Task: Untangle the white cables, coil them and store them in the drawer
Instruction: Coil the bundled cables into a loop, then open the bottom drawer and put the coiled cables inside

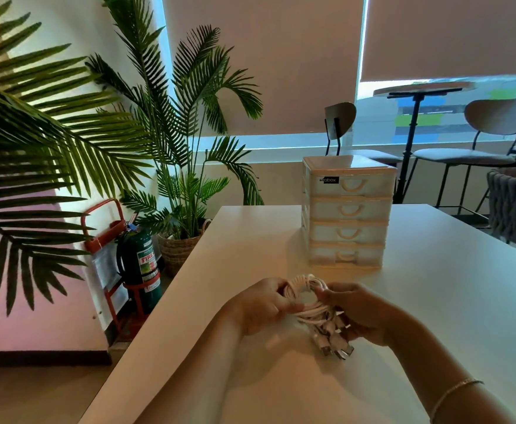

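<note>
Both hands meet low in the frame's centre, just above the surface [434, 301]: left hand [259, 307] and right hand [360, 313] curl their fingers around coiled cables [304, 296]. Behind, the drawer unit [347, 211] stands with drawers closed.

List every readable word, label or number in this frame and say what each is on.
"abox", end of a partly blurred word: black sticker on the top drawer of the drawer unit.
"FIRE", cut off: red label on the fire extinguisher.
Other extinguisher labels and the sheet in the red stand: too small to read.
</note>
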Tool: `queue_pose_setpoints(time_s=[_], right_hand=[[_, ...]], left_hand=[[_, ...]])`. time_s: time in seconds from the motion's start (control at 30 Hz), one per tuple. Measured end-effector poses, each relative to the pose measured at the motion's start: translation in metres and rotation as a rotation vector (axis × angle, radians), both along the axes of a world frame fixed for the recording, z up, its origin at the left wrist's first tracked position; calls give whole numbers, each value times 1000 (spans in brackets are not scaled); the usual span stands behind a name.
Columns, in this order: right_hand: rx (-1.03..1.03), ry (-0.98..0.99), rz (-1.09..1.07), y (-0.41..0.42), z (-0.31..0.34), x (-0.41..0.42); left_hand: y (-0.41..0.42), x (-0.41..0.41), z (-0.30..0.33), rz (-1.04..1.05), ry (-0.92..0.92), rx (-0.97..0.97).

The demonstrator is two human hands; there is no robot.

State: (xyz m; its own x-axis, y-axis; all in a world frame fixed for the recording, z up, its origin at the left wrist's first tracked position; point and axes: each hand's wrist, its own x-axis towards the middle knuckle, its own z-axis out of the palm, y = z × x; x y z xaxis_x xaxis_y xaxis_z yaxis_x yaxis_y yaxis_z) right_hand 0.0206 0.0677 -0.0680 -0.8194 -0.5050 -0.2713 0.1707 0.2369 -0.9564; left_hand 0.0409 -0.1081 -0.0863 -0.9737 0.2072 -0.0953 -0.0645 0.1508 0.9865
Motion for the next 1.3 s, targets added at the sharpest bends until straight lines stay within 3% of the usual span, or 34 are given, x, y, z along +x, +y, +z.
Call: queue_pose_setpoints(time_s=[0.27,0.67,1.07,1.2,1.3], right_hand=[[155,-81,-23,18,6,10],[654,118,-62,18,10,22],[596,124,-148,28,14,-1],[606,235,-244,32,12,-25],[806,468,-227,32,15,-46]], left_hand=[[21,10,-2,58,36,-321],[36,24,8,12,37,-527],[32,0,29,58,7,-638],[34,-20,44,187,139,-686],[38,-42,59,278,281,-774]])
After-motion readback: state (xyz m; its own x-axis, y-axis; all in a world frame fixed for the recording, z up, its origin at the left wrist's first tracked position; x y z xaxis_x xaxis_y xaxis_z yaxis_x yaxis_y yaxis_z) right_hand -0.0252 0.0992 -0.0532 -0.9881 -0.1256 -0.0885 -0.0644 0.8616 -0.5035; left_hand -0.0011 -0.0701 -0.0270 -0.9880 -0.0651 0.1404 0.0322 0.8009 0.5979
